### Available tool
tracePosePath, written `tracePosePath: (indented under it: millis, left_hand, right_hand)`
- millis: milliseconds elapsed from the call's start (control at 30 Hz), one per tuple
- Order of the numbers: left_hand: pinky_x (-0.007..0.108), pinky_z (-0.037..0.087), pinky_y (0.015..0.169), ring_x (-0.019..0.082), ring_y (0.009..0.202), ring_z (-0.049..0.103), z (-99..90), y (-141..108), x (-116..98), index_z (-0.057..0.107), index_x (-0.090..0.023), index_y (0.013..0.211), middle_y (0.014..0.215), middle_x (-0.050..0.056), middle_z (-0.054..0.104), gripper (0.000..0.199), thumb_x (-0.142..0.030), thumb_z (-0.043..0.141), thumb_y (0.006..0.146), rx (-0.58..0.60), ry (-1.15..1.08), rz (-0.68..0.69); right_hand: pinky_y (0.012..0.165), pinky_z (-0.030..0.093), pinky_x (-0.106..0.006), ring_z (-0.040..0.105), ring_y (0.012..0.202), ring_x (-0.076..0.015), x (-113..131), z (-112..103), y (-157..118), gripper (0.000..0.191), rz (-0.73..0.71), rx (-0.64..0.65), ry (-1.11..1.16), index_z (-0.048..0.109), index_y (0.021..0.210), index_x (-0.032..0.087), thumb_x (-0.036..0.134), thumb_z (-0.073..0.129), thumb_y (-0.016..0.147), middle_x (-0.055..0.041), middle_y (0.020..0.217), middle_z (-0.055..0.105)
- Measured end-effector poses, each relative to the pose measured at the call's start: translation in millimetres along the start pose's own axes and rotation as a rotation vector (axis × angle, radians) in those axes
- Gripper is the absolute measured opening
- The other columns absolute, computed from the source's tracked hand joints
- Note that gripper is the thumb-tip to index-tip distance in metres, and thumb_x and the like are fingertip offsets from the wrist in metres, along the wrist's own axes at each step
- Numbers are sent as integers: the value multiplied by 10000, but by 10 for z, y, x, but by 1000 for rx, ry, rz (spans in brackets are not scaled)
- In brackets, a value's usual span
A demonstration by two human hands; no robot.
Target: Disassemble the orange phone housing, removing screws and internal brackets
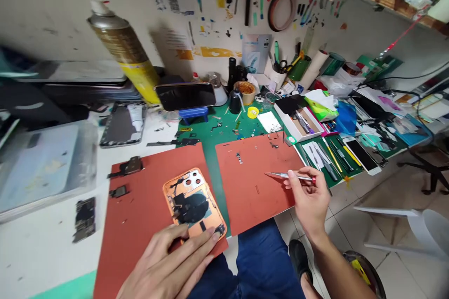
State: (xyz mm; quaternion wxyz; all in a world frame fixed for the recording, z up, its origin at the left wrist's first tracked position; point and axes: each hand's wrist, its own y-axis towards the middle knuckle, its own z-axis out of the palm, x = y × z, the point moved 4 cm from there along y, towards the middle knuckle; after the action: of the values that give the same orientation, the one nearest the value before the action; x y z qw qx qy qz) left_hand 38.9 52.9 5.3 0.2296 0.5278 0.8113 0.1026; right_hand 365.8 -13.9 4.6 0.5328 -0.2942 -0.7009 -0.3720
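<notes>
On the left red mat lies an orange phone housing (214, 217) with its inside up, black parts and a camera plate showing. My left hand (182, 252) grips its lower end, fingertips pressed near the bottom right corner; part of the hold is hidden beneath the hand. Between thumb and fingers, my right hand (310, 196) holds a slim silver precision screwdriver (282, 175) with a red end. Its thin tip points left, over the right red mat (245, 210). A small strip-like part (239, 158) and a tiny thin piece (257, 189) lie on that mat.
Loose phone parts (131, 166) and a circuit board (84, 219) lie at the left. Behind stand a spray can (122, 51) and a phone on a blue stand (194, 114). Hand tools (324, 161), a box (298, 119) and a white phone (363, 155) fill the right side.
</notes>
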Motion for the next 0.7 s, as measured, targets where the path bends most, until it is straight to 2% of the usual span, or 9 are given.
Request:
tracePosePath:
  millis: [33,133,233,300,433,700]
  left_hand:
    - [321,583,858,234,1051,637,-31,42,-40,591,-305,1565,1250,-30,817,455,-347,563,1113,-26,-1,-14]
    - [346,545,873,233,1035,612,-74,133,-146,694,-258,1436,1262,3,808,352,-349,566,1122,17,-53,-63]
    - [372,510,953,245,1080,592,-92,158,-175,730,-245,1370,1244,27,808,343,-416,595,1106,39,-103,-141]
    - [384,482,996,245,1094,580,-80,146,-180,703,-244,1413,1245,33,806,376,-425,609,1097,58,-126,-146]
    - [390,457,1006,263,1133,561,-48,112,-172,698,-228,1404,1173,52,800,408,-467,610,1086,70,-159,-164]
    - [386,456,985,260,1116,552,-41,114,-176,710,-215,1366,1109,48,789,383,-457,616,1084,53,-161,-168]
  right_hand:
    - [628,654,-286,790,658,-190,37,-7,-59,392,36,28,35,648,1083,218,440,894,871,5,816,764]
    - [608,645,-284,774,627,-184,154,25,-326,368,147,192,155,645,1098,234,381,901,879,24,779,746]
    - [615,651,-298,746,601,-168,235,118,-632,318,233,371,227,644,1096,247,338,881,903,29,765,735]
    - [614,657,-307,741,606,-166,250,188,-794,313,272,443,241,647,1092,249,327,882,900,20,788,743]
    - [614,668,-322,757,650,-184,243,284,-964,317,307,514,239,648,1091,245,317,885,893,-7,831,769]
    - [626,665,-333,763,704,-191,280,302,-1017,255,253,574,235,658,1080,252,313,850,924,-27,896,783]
